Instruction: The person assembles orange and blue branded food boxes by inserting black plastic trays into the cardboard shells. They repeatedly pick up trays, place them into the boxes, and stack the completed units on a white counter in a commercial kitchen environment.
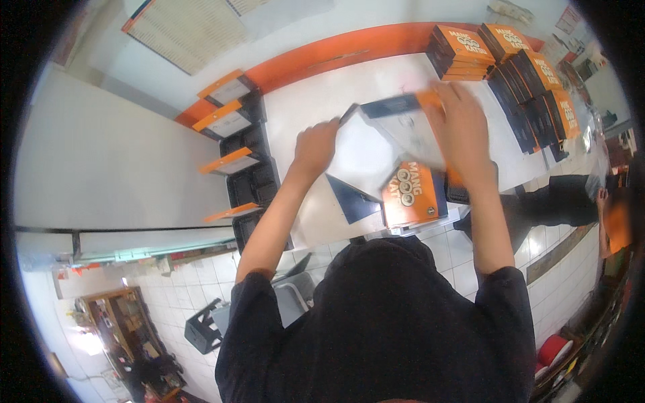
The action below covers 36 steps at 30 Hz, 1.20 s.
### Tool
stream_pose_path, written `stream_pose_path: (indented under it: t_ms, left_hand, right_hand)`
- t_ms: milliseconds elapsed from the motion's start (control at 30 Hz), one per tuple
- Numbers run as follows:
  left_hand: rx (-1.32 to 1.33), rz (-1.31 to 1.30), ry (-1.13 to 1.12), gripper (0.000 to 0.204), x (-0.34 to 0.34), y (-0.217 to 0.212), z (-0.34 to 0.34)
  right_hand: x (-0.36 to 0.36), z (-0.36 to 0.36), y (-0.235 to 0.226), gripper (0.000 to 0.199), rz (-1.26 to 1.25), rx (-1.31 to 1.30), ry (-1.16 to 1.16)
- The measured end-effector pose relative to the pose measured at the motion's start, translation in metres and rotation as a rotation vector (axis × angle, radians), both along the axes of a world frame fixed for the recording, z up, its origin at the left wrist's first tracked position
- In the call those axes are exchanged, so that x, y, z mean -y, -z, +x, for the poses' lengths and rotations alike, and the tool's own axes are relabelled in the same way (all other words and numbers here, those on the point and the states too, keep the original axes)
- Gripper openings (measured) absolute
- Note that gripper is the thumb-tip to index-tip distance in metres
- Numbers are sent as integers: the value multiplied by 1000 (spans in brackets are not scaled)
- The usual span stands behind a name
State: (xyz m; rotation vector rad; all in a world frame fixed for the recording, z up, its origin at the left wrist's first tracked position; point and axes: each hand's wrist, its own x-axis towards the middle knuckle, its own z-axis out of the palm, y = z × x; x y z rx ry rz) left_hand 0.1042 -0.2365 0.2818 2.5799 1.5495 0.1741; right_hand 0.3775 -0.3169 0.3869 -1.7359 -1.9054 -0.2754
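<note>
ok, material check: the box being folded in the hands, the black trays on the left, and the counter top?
Box in hands: looks like printed paperboard, white inside, orange and dark outside; thin flat panels with creases. Motion-blurred, so finish unclear.
Black trays: probably moulded plastic; compartmented, slight sheen.
Counter top: smooth white surface with an orange edge, likely laminate, cannot confirm.

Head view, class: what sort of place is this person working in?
Probably a food shop's packing counter. Stacks of flat orange-and-black cardboard boxes line the white counter with an orange edge, black compartment trays sit on its left, and both hands handle another box.
</note>
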Motion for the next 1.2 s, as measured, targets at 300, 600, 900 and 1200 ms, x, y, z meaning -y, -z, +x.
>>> stream_pose_path:
  t_ms: [300,600,900,1200]
  left_hand:
    - [308,-420,-387,55,84,10,-20]
    - [436,-530,-31,72,114,77,-113]
    - [938,-1185,-302,119,150,71,-74]
    - [546,-888,-380,117,160,36,-31]
  right_hand:
    - [79,-52,163,41,-623,-291,-59]
    - [85,9,213,65,-918,-923,-271]
    - [90,60,218,64,-1047,-934,-394]
    - [47,131,277,38,-851,-216,308]
